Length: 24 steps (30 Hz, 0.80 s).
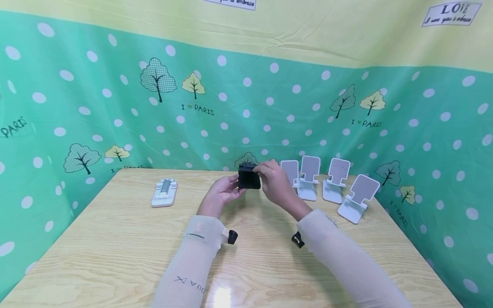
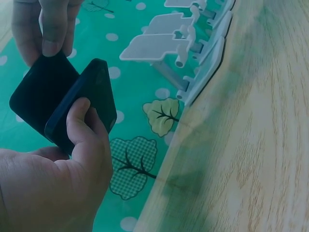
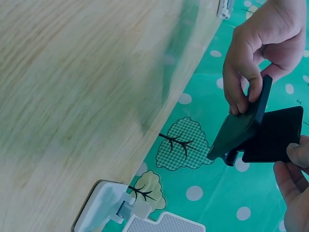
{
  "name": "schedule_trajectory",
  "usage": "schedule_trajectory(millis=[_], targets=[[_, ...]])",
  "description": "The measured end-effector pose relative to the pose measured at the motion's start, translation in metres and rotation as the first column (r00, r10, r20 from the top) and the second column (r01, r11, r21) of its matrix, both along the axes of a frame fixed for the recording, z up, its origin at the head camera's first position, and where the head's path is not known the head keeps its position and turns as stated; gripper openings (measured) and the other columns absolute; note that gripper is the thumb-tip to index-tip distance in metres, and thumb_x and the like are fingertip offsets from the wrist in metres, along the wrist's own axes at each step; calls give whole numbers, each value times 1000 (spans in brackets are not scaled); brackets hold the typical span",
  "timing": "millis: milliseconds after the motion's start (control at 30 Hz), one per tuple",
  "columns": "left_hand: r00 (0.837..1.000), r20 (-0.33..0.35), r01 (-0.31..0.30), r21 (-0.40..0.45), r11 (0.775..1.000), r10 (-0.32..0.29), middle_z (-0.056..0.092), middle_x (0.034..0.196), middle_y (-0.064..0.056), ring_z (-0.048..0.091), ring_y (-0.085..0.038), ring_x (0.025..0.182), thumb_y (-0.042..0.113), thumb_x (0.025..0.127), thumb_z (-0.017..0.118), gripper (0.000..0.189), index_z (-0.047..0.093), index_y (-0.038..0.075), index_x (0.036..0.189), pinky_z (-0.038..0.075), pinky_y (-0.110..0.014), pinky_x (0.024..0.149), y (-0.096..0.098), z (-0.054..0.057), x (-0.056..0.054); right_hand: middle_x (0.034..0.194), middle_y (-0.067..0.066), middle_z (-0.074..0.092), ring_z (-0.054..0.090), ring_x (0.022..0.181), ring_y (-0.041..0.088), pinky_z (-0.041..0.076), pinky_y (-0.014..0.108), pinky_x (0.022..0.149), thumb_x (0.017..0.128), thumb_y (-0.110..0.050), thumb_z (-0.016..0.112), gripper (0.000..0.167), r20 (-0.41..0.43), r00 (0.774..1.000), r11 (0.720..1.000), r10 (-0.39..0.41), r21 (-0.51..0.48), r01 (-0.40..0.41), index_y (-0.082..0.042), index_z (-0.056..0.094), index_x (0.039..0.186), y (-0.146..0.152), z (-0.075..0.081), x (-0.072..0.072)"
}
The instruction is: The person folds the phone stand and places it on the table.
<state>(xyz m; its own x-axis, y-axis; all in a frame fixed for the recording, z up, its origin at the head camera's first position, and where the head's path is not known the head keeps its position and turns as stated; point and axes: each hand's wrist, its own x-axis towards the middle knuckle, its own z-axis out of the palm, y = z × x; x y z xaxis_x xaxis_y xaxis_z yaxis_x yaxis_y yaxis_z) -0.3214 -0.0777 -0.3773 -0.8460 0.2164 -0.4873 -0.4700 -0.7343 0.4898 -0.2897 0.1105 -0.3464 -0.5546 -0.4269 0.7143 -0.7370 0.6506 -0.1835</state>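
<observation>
A black folding phone stand (image 1: pixel 249 177) is held up above the far part of the table, between both hands. Its two panels stand apart at an angle, as the left wrist view shows with the phone stand (image 2: pixel 41 94) seen from the side. My left hand (image 1: pixel 224 191) grips one panel, the thumb lying on its face. From the other side, my right hand (image 1: pixel 275 182) pinches the edge of the second panel between thumb and fingers. In the right wrist view the left hand (image 3: pixel 263 46) is above and the right hand (image 3: pixel 297 188) at lower right.
Several white phone stands (image 1: pixel 340 173) stand unfolded at the table's back right. A folded white stand (image 1: pixel 164 192) lies at the back left. A green and yellow patterned cloth (image 1: pixel 246 102) hangs behind the wooden table (image 1: pixel 115 248).
</observation>
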Motion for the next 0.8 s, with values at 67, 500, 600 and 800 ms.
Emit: schedule_trajectory(millis=[67, 500, 600, 800], targets=[[1000, 0, -1, 1, 1000, 1, 48, 150, -20, 52, -32, 136, 5, 106, 52, 38, 43, 6, 143, 57, -37, 100, 0, 0, 0, 100, 11, 72, 60, 90, 27, 59, 34, 79, 89, 17, 64, 24, -6, 1000, 1000, 5, 6, -5, 0, 76, 101, 0, -1, 0], [1000, -15, -11, 9, 1000, 11, 55, 142, -20, 60, -29, 126, 8, 108, 48, 33, 46, 3, 141, 62, -32, 92, -1, 3, 2, 100, 10, 74, 64, 95, 28, 62, 36, 87, 80, 20, 63, 31, -7, 1000, 998, 17, 65, -16, -1, 76, 100, -4, -7, 4], [1000, -16, -11, 9, 1000, 11, 57, 137, -20, 64, -27, 117, 8, 108, 47, 33, 45, 4, 140, 62, -31, 92, -2, 4, 2, 101, 11, 74, 65, 96, 29, 62, 36, 89, 79, 19, 65, 31, -23, 1000, 995, 19, 95, -17, -1, 76, 100, -5, -8, 5], [1000, -21, 0, -2, 1000, 0, 59, 131, -19, 67, -26, 107, 8, 107, 48, 37, 43, 5, 144, 62, -30, 90, -3, 5, 3, 103, 10, 74, 64, 96, 27, 61, 34, 90, 80, 18, 66, 32, -52, 998, 985, 16, 174, -7, -2, 76, 102, -5, -9, 8]])
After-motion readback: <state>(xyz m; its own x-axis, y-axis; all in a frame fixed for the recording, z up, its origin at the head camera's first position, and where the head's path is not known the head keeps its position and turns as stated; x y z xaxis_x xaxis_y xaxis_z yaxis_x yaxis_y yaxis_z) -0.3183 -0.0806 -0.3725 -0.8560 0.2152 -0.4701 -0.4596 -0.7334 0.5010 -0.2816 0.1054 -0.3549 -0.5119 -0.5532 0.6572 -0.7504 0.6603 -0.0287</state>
